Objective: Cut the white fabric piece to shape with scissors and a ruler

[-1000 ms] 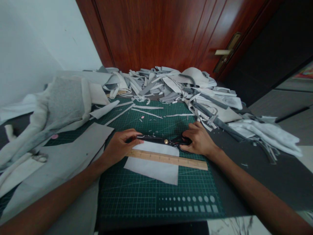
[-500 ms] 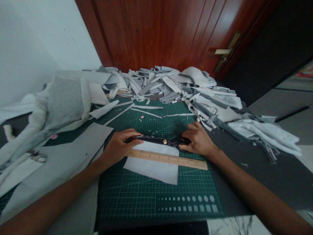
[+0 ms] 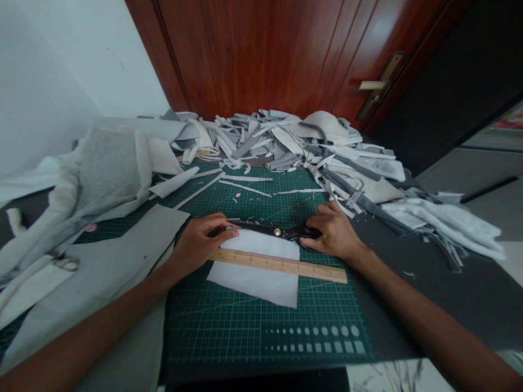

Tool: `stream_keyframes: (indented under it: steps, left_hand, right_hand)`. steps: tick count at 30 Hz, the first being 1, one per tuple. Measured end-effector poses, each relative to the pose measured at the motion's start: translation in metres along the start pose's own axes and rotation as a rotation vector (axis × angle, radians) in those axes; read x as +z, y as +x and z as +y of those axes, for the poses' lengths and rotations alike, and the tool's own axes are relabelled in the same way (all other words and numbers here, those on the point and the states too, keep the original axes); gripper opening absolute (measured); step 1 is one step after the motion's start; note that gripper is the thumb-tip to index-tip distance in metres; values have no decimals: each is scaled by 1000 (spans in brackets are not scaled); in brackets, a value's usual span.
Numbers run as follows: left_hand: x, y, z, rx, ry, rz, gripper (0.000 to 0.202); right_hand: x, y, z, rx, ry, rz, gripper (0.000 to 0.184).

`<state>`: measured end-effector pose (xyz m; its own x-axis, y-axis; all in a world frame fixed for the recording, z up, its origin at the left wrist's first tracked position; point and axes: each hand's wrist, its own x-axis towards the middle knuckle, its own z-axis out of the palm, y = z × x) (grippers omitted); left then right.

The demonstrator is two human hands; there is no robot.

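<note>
A white sheet (image 3: 261, 286), fabric or paper, lies on the green cutting mat (image 3: 216, 337). My left hand (image 3: 204, 235) is closed at its far left corner, thumb and fingers pinching the edge beside the blade tips. In my right hand (image 3: 333, 231) are black-handled scissors (image 3: 277, 232) with a brass pivot. Their dark blades point left along the sheet's far edge and look nearly closed. Across the sheet rests a wooden ruler (image 3: 281, 264), untouched by the right hand, its left end close under my left hand.
Thin offcut strips (image 3: 247, 178) and tiny scraps lie on the mat's far half. Behind is a heap of grey and white offcuts (image 3: 261, 139), spreading right. Larger pale sheets (image 3: 118, 261) and bundled grey cloth (image 3: 108, 160) are at left. A wooden door (image 3: 253, 54) stands behind.
The scissors have moved slightly away from me, up off the sheet's far edge, and my right hand has shifted a little right. The sheet and ruler stay almost where they were.
</note>
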<state>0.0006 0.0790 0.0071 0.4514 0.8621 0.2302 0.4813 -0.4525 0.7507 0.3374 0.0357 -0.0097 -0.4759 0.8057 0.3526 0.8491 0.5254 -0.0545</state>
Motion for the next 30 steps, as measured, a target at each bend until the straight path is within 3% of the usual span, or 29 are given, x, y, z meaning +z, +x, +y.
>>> stream_keyframes:
  steps: [7,13,23,30]
  left_hand:
    - [1,-1,-2,-13,5,41,23]
    - [1,-1,-7,-49,6,72,24]
    - [0,1,-17,-74,-7,92,20]
    - [-2,1,-12,-76,19,104,16]
  right_hand:
    - [1,-6,21,201,-34,147,35]
    - [1,-6,29,233,-47,57,37]
    - [-8,-11,47,196,-47,23,27]
    - [-20,-15,63,97,-88,-41,23]
